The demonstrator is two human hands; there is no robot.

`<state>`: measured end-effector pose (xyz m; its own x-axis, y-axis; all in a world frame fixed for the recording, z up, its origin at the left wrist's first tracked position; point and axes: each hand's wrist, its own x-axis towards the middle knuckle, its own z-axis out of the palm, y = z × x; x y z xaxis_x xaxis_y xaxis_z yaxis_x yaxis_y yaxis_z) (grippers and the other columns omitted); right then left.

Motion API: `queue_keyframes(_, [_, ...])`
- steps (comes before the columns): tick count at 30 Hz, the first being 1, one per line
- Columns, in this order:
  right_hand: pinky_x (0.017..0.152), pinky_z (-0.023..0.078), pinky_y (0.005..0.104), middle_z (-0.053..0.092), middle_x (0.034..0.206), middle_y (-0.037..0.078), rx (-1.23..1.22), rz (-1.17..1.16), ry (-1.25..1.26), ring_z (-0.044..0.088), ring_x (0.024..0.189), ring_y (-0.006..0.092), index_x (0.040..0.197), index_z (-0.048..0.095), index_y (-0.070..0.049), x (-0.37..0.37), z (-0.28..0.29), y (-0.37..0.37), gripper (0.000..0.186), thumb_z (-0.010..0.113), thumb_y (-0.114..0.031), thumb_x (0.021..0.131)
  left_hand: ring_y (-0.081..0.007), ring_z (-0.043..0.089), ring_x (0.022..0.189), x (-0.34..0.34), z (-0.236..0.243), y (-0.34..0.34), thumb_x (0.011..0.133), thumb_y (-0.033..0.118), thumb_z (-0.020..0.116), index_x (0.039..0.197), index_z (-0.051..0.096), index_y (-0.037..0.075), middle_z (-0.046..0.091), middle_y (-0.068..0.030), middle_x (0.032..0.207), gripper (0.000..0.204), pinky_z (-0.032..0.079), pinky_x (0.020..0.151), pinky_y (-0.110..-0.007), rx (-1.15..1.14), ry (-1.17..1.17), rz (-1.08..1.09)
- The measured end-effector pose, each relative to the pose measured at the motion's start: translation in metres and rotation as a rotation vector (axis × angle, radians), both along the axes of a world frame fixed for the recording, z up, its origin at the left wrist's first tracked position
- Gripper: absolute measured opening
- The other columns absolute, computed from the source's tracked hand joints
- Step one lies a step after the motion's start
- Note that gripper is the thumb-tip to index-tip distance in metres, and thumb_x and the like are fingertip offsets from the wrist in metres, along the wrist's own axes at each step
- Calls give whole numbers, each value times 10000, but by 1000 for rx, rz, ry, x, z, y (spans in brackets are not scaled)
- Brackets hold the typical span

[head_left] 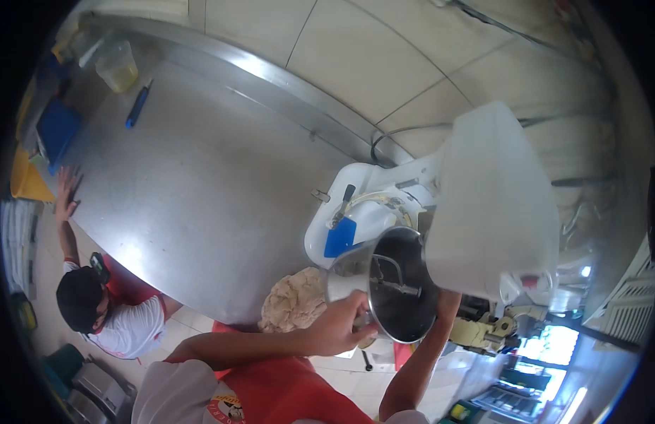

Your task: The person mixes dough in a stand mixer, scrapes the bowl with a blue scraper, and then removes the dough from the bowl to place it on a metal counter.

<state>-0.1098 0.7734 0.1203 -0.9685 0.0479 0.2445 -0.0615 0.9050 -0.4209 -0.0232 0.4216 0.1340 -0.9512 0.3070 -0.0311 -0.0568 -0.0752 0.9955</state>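
Note:
A steel mixing bowl (347, 277) is tilted in front of me, its dark inside facing right. In it lies a metal mixer attachment (394, 277). My left hand (345, 324) is closed on the bowl's near side. My right hand (447, 304) grips the bowl's right side, its fingers partly hidden. Just beyond the bowl is a white stand mixer (319, 225), with a blue scraper (339, 238) and a dark-handled tool (347, 198) on its base. A lump of pale dough (292, 302) rests on the table edge beside my left forearm.
A large whitish plastic bin (493, 205) stands close on the right. The steel table (200, 191) stretches left, holding a blue-handled tool (138, 106) and a clear container (117, 67). At the left edge a co-worker (122, 318) has one hand on the table. A cable (412, 129) runs behind the mixer.

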Motion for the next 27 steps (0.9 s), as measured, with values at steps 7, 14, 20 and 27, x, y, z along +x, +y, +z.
queue_keyframes(7, [980,453,340,683,1165,128,-156,-151,-159,625,1077,213,1235,632,31,-41,25,-22,355,621,-177,947,-378,599,981,-41,-12,-7,880,48,644,1214,393,-33,544,-216,1034,425,496,824,-448,294,88,-182])
queue_keyframes(14, [951,468,333,699,1133,132,-208,-211,-283,640,1042,209,1227,651,28,-77,22,-63,386,623,-239,950,-411,606,1006,-83,-31,-24,882,55,651,1260,370,-55,518,-239,1106,484,534,768,-461,300,124,-333])
queue_keyframes(20, [928,486,332,706,1110,143,-221,-287,-335,652,1004,208,1214,665,36,-92,19,-71,394,657,-236,927,-406,626,939,-103,-39,-31,906,65,622,1259,369,-60,509,-243,1100,453,544,718,-450,370,104,-348])
queue_keyframes(27, [917,496,340,694,1104,150,-162,-310,-171,650,996,227,1184,667,53,-74,0,-73,394,666,-228,908,-429,619,953,-89,-75,-26,917,69,598,1206,427,-27,514,-258,1114,350,517,770,-483,284,68,-479])
